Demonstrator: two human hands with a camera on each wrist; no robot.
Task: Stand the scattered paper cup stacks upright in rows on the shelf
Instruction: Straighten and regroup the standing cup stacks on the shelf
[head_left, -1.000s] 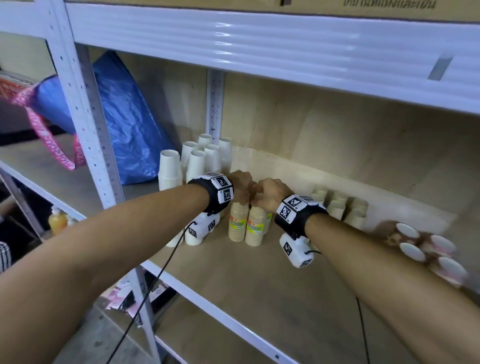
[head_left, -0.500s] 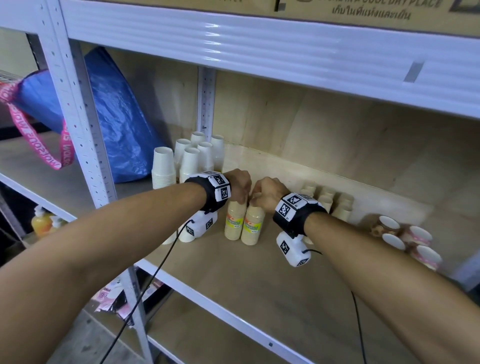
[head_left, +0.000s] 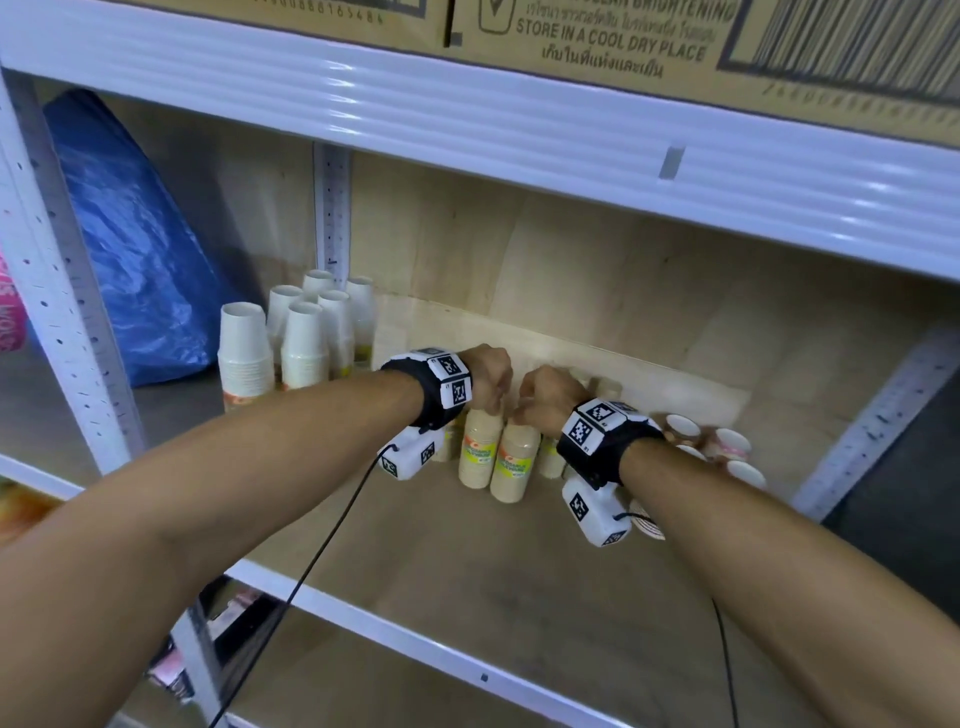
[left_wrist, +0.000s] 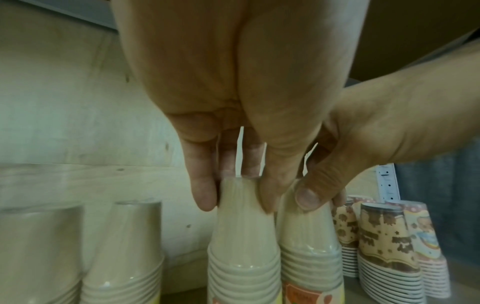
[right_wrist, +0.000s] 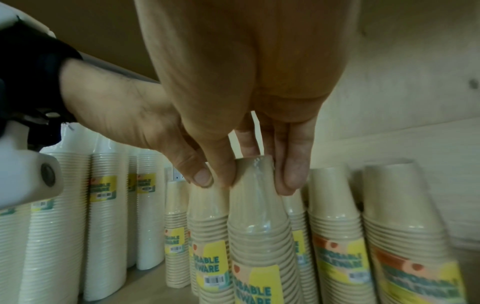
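Two beige paper cup stacks in clear wrap stand side by side on the wooden shelf (head_left: 467, 561). My left hand (head_left: 488, 379) pinches the top of the left stack (head_left: 478, 457) from above, its fingers and thumb curled round the top cup (left_wrist: 244, 236). My right hand (head_left: 543, 397) grips the top of the right stack (head_left: 514, 467) the same way (right_wrist: 259, 226). The two hands nearly touch. More beige stacks (right_wrist: 335, 226) stand upright just behind and to the right.
Tall white cup stacks (head_left: 301, 338) stand in rows at the back left. Patterned cup stacks (head_left: 727, 447) sit at the right by a metal post (head_left: 872, 410). A blue bag (head_left: 130, 234) lies beyond the left post. Cardboard boxes (head_left: 623, 36) sit above, over a low shelf beam (head_left: 519, 135).
Both hands, still holding the two beige stacks, have carried them to the right, away from the white cups and closer to the other beige stacks. The head view has tilted up.
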